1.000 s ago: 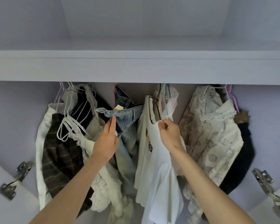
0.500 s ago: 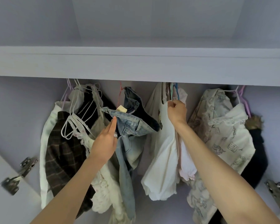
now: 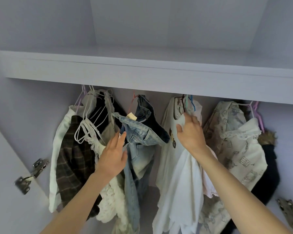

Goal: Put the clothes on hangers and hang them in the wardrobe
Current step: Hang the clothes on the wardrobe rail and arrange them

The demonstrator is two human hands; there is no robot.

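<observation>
Interior of a pale lilac wardrobe, seen from below and in front. A thick lilac shelf board crosses the full width of the frame in its upper half; above it lies a bare compartment with matching back and side walls. Garments hang in a row under the shelf; the rail itself is hidden behind the board.

Lower left: edge of an open lilac door with a silver metal hinge. Lower right: a second silver metal hinge, blurred.

Hanging items, left to right:
- white garment and dark brown plaid garment, with a bunch of white wire hangers in front;
- cream lace-trimmed top;
- light blue denim jeans on a pink hanger, centre, waistband folded forward with a beige tag showing;
- white T-shirt with a small printed motif, right of centre, on a cluster of brown, teal and blue hangers;
- cream patterned blouse with lace collar;
- black garment with a brown fur trim, far right.

Left hand: lower centre, fingers straight, flat against the jeans just below the waistband, gripping nothing.

Right hand: centre right, fingers curled round the white T-shirt's neckline just beneath its hangers.
</observation>
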